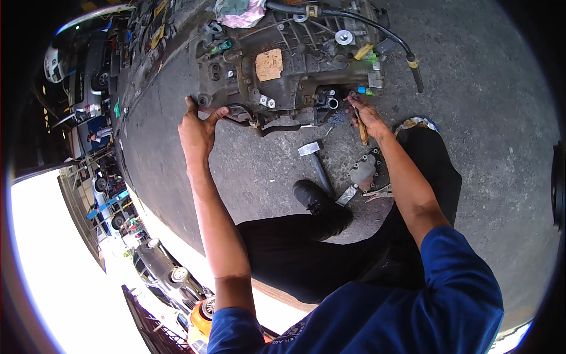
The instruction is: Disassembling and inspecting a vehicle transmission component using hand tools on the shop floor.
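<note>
A large, greasy metal gearbox-like casing (pixel 283 65) lies on the ground in front of me. My left hand (pixel 197 133) is at its near left corner, thumb and index finger apart and touching the casing's edge; its other fingers are hidden. A black hose (pixel 280 128) runs along the near side, right of that hand. My right hand (pixel 370 120) is closed around a slim tool with an amber-brown handle (pixel 362 133), beside the round port (pixel 333 104) at the casing's near right. The tool's working end cannot be made out.
A hammer (pixel 309 148) lies between my feet, near my black shoe (pixel 315 197). Right of it are a metal cover (pixel 364 171), a tube (pixel 347 195) and locking pliers (pixel 379 193). A thick black hose (pixel 377 26) arches over the casing's far right. Vehicles (pixel 159 268) stand at left.
</note>
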Demonstrator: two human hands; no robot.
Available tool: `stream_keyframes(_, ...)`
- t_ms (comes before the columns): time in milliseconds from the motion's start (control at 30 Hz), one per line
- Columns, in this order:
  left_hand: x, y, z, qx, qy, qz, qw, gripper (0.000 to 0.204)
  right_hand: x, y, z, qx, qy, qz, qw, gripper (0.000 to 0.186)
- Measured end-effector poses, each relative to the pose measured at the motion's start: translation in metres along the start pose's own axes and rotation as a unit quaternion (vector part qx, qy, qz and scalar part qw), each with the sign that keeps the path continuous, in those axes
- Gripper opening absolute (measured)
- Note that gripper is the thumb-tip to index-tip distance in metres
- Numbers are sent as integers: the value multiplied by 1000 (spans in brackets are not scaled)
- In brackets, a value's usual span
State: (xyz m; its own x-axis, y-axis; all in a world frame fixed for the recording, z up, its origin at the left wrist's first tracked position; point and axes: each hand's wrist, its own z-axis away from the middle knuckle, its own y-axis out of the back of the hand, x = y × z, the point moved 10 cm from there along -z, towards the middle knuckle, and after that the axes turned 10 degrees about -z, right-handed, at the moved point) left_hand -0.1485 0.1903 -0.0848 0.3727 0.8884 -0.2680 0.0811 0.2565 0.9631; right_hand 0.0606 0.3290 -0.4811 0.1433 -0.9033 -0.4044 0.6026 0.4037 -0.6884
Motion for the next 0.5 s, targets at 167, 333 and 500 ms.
stream_keyframes(167, -8, 1, 0, 16, -8, 30, 999, 95, -3, -9, 4, 40, 30, -3, 999, 38)
stream_keyframes(333, -10, 2, 0, 37, -19, 57, 998, 97, -8, -5, -3, 65, 59, -79, 993, 36)
stream_keyframes(500, -14, -1, -1, 33, -16, 85, 996, 100, 6, -3, -25, -18, 1, -273, 962, 29)
